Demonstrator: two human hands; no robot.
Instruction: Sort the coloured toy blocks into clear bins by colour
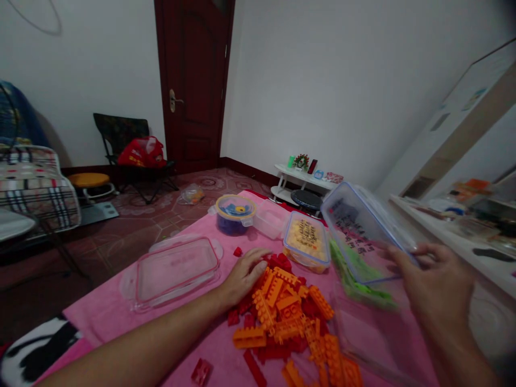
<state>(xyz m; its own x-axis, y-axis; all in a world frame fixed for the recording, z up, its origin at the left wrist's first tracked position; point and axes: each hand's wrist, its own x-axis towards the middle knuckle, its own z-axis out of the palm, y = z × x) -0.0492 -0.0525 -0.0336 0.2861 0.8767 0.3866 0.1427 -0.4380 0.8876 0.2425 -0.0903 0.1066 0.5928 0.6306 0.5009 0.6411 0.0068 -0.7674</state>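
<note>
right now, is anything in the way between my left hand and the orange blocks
Nothing visible: the left hand is right at the left edge of the orange blocks, with no lid or box between. The blue-edged lid in the right hand is off to the right, partly hiding the green blocks.

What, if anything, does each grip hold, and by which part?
Right grip: the lid, by its near right corner. Left grip: at the bricks; any hold cannot be told.

Left hand (244, 273) and right hand (439, 285) both bare. Left forearm (153, 339) bare too, long, tapering to a narrow wrist (224, 293). Right forearm (463, 344) bare as far as the frame shows. Right-hand skin detail blurred.
</note>
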